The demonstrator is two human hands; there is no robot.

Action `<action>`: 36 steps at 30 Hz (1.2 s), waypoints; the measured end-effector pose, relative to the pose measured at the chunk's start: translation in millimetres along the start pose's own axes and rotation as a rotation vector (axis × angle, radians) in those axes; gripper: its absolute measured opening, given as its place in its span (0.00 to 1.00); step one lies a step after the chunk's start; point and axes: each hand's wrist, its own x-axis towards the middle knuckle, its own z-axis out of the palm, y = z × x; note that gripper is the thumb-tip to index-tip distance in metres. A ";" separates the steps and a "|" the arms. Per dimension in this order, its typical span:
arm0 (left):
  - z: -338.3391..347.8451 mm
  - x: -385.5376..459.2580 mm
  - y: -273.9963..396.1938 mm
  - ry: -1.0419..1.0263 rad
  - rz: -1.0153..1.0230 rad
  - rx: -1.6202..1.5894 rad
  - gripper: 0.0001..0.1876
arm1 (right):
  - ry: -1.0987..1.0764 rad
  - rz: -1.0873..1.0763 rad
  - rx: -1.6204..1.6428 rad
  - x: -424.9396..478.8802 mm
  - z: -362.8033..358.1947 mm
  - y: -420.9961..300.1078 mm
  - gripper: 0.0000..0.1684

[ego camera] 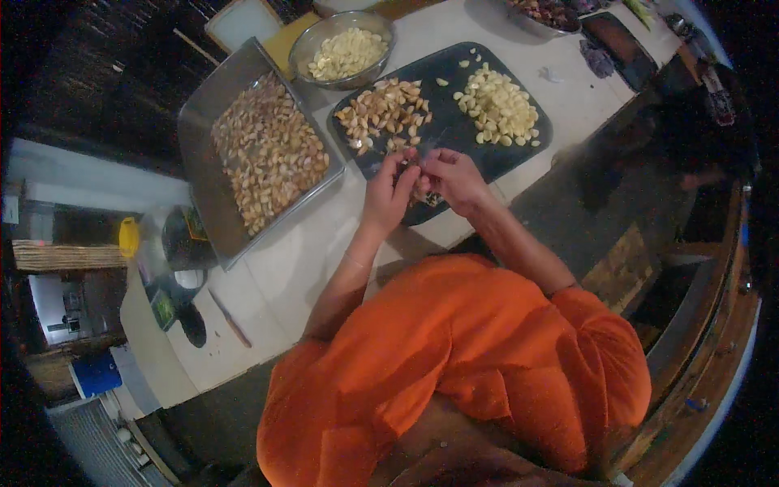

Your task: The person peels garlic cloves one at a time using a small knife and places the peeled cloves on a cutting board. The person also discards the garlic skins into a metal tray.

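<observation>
Over the near edge of a dark tray (444, 109), my left hand (389, 192) and my right hand (457, 181) meet at the fingertips. They pinch something small between them, apparently a garlic clove, mostly hidden by the fingers. Unpeeled garlic cloves (386, 112) lie in a pile on the tray's left part, just beyond my left hand. To the right is a pile of pale peeled cloves (500, 108), with a few strays around it. Bits of what looks like garlic skin (431, 198) show below my hands.
Left of the tray, a deep metal pan (204, 152) holds many unpeeled cloves. A metal bowl (341, 78) of peeled cloves stands behind. A knife (229, 318) lies on the white table (274, 292) at left. Another filled bowl (541, 31) is at the back right.
</observation>
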 end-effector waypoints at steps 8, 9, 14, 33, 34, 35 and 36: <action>7.3 -0.3 -37.8 0.034 -0.114 -0.038 0.13 | 0.087 -0.009 -0.129 11.9 -12.1 19.7 0.11; 7.0 -1.9 -37.8 0.033 -0.128 -0.017 0.12 | 0.056 0.024 -0.090 12.2 -16.6 21.5 0.11; 9.0 -3.8 -43.8 0.031 -0.178 -0.170 0.10 | -0.038 0.221 -0.078 14.0 -26.3 21.1 0.08; 2.4 12.3 -36.8 -0.052 -0.326 -0.374 0.11 | -0.165 0.217 -0.285 18.5 -40.6 -1.4 0.18; 1.5 14.8 -39.0 -0.036 -0.336 -0.411 0.11 | -0.188 0.204 -0.280 18.4 -40.7 -2.4 0.18; -0.8 17.5 -42.6 0.022 -0.382 -0.415 0.11 | -0.210 0.190 -0.274 18.2 -41.5 -3.3 0.19; -3.3 20.0 -46.1 0.080 -0.430 -0.419 0.12 | -0.231 0.177 -0.269 16.4 -40.5 -5.0 0.20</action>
